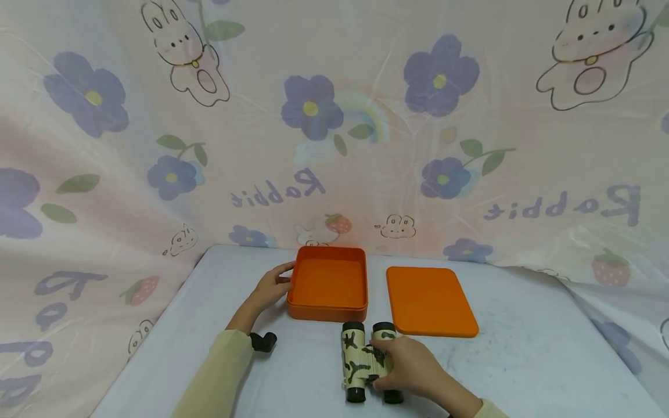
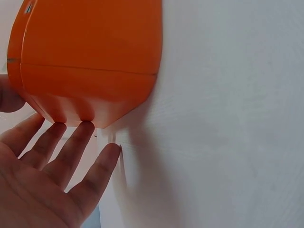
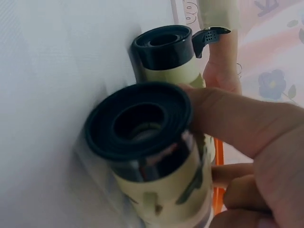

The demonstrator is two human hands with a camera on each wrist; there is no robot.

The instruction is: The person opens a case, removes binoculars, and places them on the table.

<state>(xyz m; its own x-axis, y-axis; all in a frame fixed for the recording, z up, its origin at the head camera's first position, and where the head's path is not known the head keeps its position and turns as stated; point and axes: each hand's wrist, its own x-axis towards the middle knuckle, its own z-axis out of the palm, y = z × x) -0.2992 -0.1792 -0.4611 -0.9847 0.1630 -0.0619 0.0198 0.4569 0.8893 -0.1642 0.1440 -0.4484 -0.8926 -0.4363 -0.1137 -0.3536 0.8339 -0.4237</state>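
Note:
The open orange box (image 1: 328,281) stands at the back middle of the table, with nothing seen inside. My left hand (image 1: 272,288) is at its left side. In the left wrist view, outstretched fingers (image 2: 78,142) touch the box's wall (image 2: 90,42), and the thumb is by its edge. Nearer the front, camouflage-patterned binoculars (image 1: 356,363) with black ends lie on the table. My right hand (image 1: 413,368) grips their right barrel. In the right wrist view, the thumb presses behind the black eyepiece (image 3: 140,126), while other fingers curl below, partly hidden.
A flat orange lid (image 1: 431,302) lies right of the box, beyond the binoculars. The white table (image 1: 528,348) meets a hanging cloth (image 1: 366,162) printed with rabbits and flowers at the back and sides. A black wrist device (image 1: 263,342) sticks out from the left wrist.

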